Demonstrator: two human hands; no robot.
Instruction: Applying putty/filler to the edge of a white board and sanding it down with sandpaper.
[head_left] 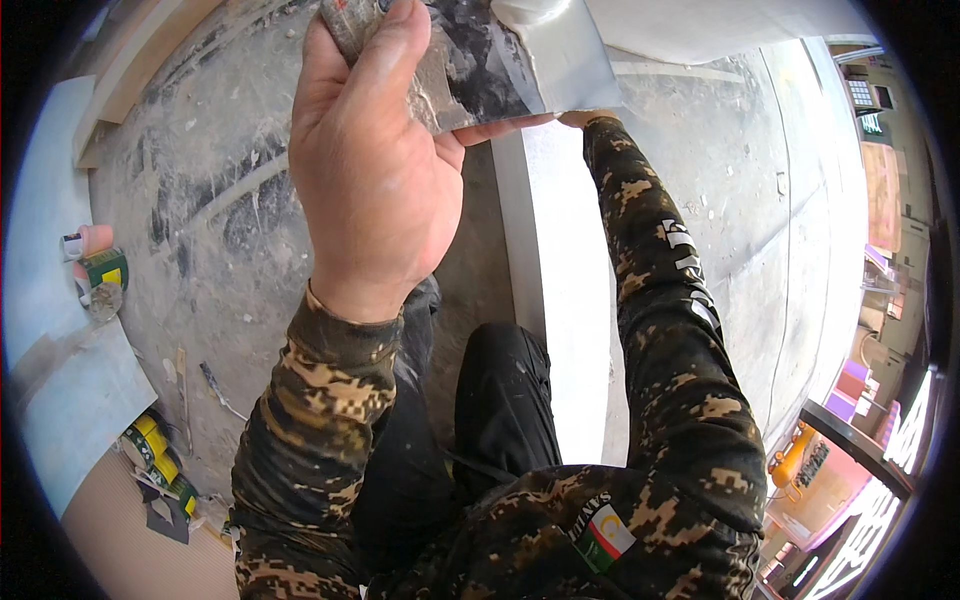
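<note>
left hand (375, 170) grip tight on putty-caked trowel (470, 70), up top | right hand hidden behind blade, can't tell | white board (560, 300) edge looks half filled, lower run left

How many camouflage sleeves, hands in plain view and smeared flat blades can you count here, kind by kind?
Camouflage sleeves: 2, left sleeve and right sleeve
Hands in plain view: 1, the left hand
Smeared flat blade: 1, gripped by that hand
Total: 4
</note>
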